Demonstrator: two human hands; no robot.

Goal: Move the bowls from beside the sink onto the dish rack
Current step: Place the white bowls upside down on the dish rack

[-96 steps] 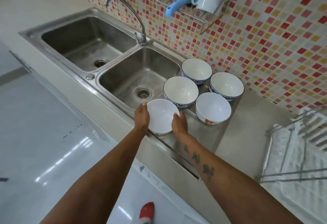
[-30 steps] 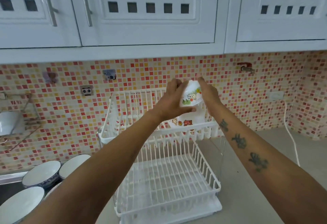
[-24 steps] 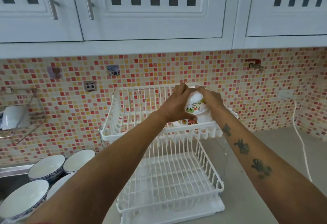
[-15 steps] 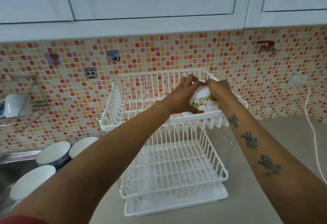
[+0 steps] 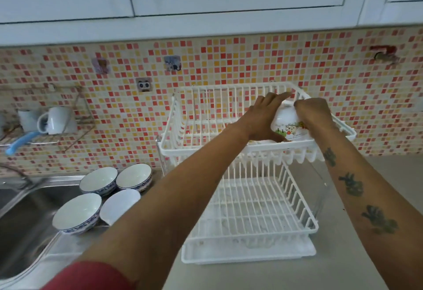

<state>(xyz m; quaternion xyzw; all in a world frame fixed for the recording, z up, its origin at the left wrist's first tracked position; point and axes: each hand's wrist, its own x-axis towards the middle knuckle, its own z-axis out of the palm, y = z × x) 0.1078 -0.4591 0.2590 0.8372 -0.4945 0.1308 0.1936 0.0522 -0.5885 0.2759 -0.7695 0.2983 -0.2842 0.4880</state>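
Observation:
Both hands hold a white bowl with cartoon pictures (image 5: 287, 127), turned upside down, inside the upper tier of the white two-tier dish rack (image 5: 206, 150). My left hand (image 5: 263, 117) grips its left side and my right hand (image 5: 313, 114) its right side. The bowl's rim is low in the tier, at its right front; whether it rests on the wires is hidden. Beside the sink stand several more bowls: three with blue patterned outsides (image 5: 98, 181) (image 5: 135, 176) (image 5: 76, 213) and a plain white one (image 5: 119, 205), partly behind my left forearm.
The steel sink (image 5: 20, 218) lies at the lower left. A wall-mounted wire shelf with white mugs (image 5: 55, 120) and a blue handle hangs on the mosaic tiles. White cupboards overhang the counter. The rack's lower tier (image 5: 251, 209) holds nothing; grey counter (image 5: 343, 255) lies to its right.
Both hands lifted the cartoon bowl from beside the sink, turned it over and lowered it into the rack's upper tier. The view has tilted down, so the bowls by the sink show more fully.

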